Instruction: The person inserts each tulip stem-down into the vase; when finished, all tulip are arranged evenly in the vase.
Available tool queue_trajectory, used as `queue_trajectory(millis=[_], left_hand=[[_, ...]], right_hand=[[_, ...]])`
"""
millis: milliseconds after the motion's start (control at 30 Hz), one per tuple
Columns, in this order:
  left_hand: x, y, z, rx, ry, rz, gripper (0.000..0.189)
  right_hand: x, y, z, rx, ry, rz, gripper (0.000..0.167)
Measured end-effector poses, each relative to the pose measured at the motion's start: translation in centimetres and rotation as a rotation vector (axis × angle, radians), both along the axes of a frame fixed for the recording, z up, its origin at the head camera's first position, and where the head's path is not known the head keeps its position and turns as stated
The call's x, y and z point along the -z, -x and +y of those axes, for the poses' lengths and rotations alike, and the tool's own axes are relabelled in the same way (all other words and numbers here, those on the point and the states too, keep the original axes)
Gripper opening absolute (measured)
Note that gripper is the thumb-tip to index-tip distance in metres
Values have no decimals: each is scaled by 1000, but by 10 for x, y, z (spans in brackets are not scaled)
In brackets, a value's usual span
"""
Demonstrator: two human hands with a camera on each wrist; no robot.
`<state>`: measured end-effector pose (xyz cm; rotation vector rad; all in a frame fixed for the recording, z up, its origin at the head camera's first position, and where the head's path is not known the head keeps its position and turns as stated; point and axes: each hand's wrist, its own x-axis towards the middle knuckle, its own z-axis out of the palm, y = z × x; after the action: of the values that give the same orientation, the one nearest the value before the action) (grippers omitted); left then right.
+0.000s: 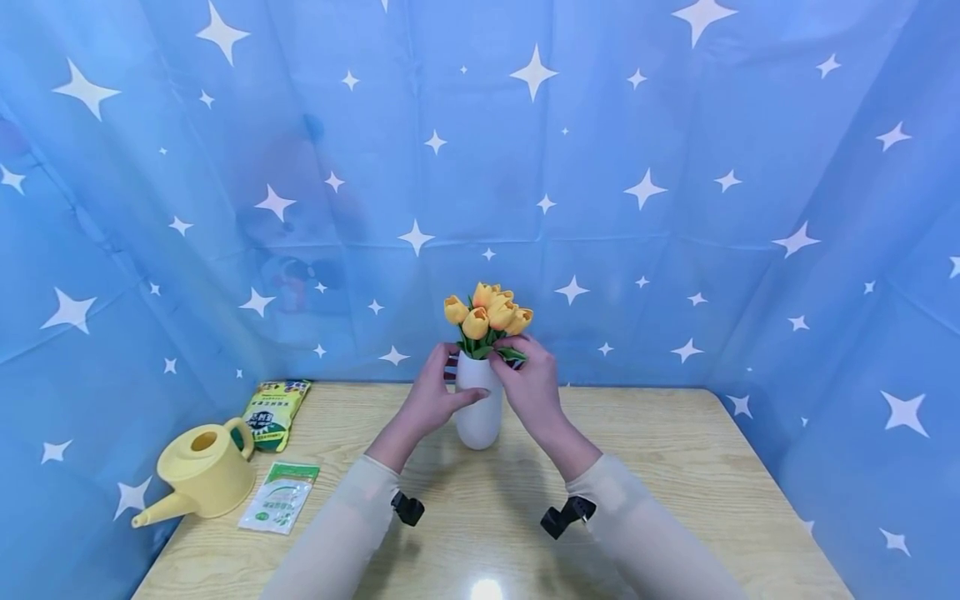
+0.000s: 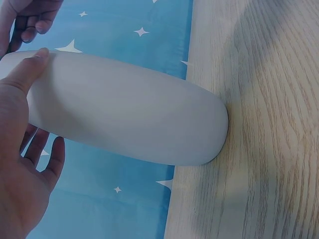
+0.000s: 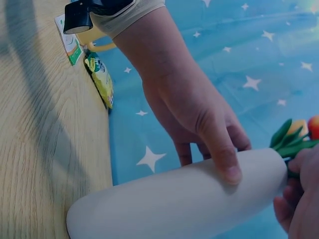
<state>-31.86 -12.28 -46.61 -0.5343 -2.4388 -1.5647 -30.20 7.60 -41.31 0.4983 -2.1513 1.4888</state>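
Note:
A white vase point(image 1: 478, 412) stands upright near the table's back edge, holding a bunch of yellow-orange tulips point(image 1: 487, 315) with green leaves. My left hand point(image 1: 435, 392) grips the upper part of the vase from the left; its thumb lies across the front in the left wrist view, with the other fingers around the far side. At the vase's mouth, my right hand point(image 1: 531, 375) pinches a green tulip leaf point(image 1: 513, 354) on the right side of the bunch. In the right wrist view, the fingertips of that hand are partly cut off by the frame edge.
On the table's left side stands a yellow watering can point(image 1: 206, 475), its spout toward the front left. Beside it lie a yellow-green bag point(image 1: 276, 414) and a flat white-green packet point(image 1: 280, 498). A blue star-patterned curtain point(image 1: 480, 167) hangs behind the wooden table point(image 1: 660, 475).

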Motion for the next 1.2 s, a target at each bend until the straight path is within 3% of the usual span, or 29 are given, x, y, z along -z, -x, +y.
queue_trajectory(millis=[667,867,1033,1200], left_hand=[[0,1,3,-3,7,-3,77],[2,-1,6,-11,21,32,78],[5,-8,6,-20,53,63,90],[2,-13,-11,-12,94,58,92]], right_hand=[[7,-4,6,-60,107,-60,13],[11,-10,19,-41,52,-75,16],[24,-17,42,17,-16,-96,12],[39,-20,74,60,-84,-152,11]])
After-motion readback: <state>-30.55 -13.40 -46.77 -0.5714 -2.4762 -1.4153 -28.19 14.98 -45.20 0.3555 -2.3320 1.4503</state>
